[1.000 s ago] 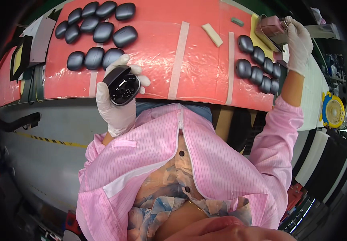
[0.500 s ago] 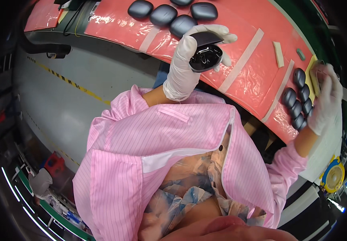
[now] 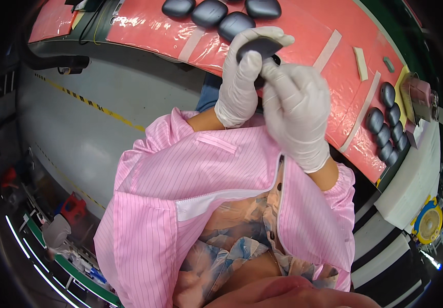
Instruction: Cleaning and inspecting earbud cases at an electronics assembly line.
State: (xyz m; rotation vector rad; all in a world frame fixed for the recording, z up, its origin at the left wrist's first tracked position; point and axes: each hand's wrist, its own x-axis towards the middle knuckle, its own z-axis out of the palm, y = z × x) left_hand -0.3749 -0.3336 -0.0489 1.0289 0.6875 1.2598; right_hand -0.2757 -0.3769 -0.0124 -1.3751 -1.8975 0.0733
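Near the front edge of the red bench cover [image 3: 303, 23], the left hand [image 3: 238, 87] holds a dark case [image 3: 260, 48] raised off the surface. Both hands wear white gloves. The left grip is closed around the case: the thumb presses on the near side and the fingers wrap over the top and far side. The right hand [image 3: 299, 108] is positioned just beside the left, with its bent fingertips brought together at the case. These fingertips cover much of the case; whether they pinch a small item cannot be told.

Beyond the left hand, a group of dark grey cases [image 3: 208, 14] rests on the cover, partly cut off by the upper edge of the view. A second group of cases [image 3: 382, 136] sits at the right end of the bench. Between the two groups are a pale tape strip [image 3: 328, 50] and a cream block [image 3: 360, 63]. A small green block [image 3: 389, 64] lies to the right of the cream block. A pink container [image 3: 420, 94] stands near the second group, beside a yellow sheet [image 3: 402, 82].
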